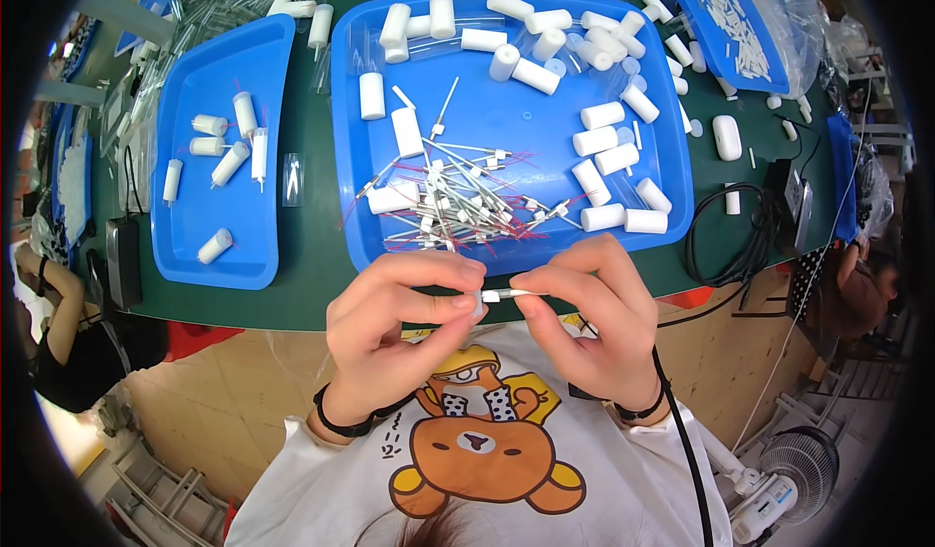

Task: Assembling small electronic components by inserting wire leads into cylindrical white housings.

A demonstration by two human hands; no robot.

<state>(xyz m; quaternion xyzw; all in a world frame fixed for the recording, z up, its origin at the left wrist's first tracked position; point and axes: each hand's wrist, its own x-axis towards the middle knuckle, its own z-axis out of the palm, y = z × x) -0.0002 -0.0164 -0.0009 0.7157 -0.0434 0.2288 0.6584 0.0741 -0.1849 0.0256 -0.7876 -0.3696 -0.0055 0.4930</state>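
left hand pinching one end of a thin white plastic-and-metal pin | right hand pinching its other end | pin held level between both, just below the big blue plastic tray | loose pin heap at 12 o'clock, white foam cylinders at 1 o'clock
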